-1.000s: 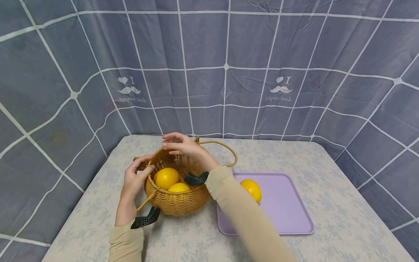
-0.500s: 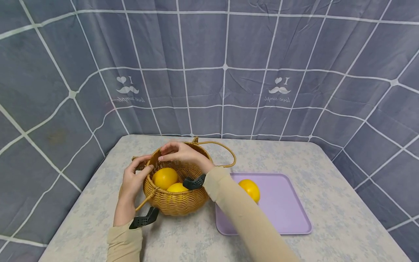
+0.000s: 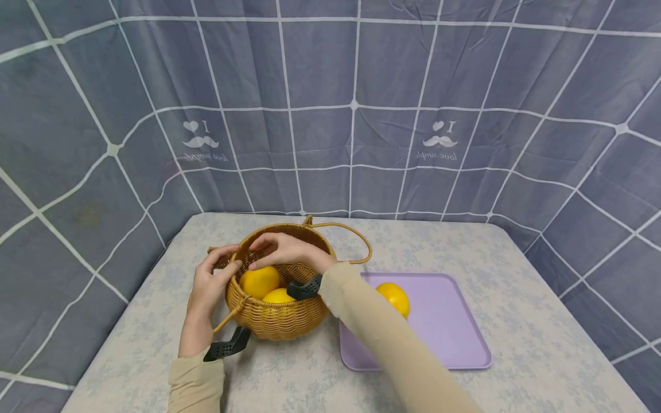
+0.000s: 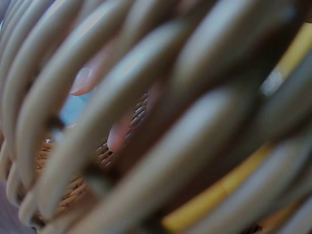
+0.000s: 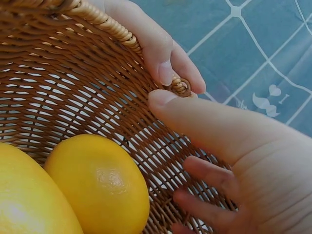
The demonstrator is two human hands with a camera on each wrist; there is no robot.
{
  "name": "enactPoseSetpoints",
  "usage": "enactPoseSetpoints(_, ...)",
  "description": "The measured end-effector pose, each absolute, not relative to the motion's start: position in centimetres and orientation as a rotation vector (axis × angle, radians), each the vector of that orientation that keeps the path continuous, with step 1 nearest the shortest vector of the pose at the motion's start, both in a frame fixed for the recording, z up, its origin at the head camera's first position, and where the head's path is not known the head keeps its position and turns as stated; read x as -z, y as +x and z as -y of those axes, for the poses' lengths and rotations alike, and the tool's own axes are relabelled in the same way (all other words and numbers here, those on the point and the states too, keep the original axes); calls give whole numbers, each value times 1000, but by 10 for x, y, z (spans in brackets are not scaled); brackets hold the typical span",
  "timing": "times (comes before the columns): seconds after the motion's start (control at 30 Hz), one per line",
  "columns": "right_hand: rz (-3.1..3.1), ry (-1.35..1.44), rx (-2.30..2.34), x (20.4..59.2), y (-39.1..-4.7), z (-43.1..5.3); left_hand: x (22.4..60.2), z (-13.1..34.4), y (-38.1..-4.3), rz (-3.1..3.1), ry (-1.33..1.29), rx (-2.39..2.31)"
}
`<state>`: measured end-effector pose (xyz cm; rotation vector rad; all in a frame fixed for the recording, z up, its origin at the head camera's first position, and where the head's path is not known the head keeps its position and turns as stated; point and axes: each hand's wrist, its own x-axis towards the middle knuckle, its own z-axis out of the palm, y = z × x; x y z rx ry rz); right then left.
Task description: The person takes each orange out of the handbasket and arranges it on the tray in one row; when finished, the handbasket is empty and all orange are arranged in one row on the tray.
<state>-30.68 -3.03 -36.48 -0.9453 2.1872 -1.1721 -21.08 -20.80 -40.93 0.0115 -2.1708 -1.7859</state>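
A wicker basket (image 3: 289,322) stands on the table with two round yellow-orange fruits inside, the left one (image 3: 260,283) and the front one (image 3: 279,296). My left hand (image 3: 208,282) grips the basket's left rim, thumb on the inner side. Reaching over the right rim, my right hand (image 3: 286,250) is inside the basket, its fingers loosely bent, thumb close above the left fruit. The right wrist view shows this hand (image 5: 253,161) holding nothing beside a fruit (image 5: 100,185). Woven strands (image 4: 146,141) fill the left wrist view, with fingertips behind them.
A lilac tray (image 3: 449,335) lies right of the basket, with another yellow-orange fruit (image 3: 395,299) on it, partly behind the right sleeve (image 3: 382,332). The basket's handle (image 3: 361,234) sticks out to the right. A grey-blue checked curtain (image 3: 320,137) surrounds the patterned table (image 3: 289,378).
My right hand has come down from above the basket's back rim into the basket, toward the left fruit. The left hand keeps its grip on the rim.
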Motion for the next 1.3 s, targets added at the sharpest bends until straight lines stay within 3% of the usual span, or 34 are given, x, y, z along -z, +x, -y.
enactPoseSetpoints(1.3, -2145, -960, 628, 371, -307, 34, 408, 208, -211, 2177, 16, 1779)
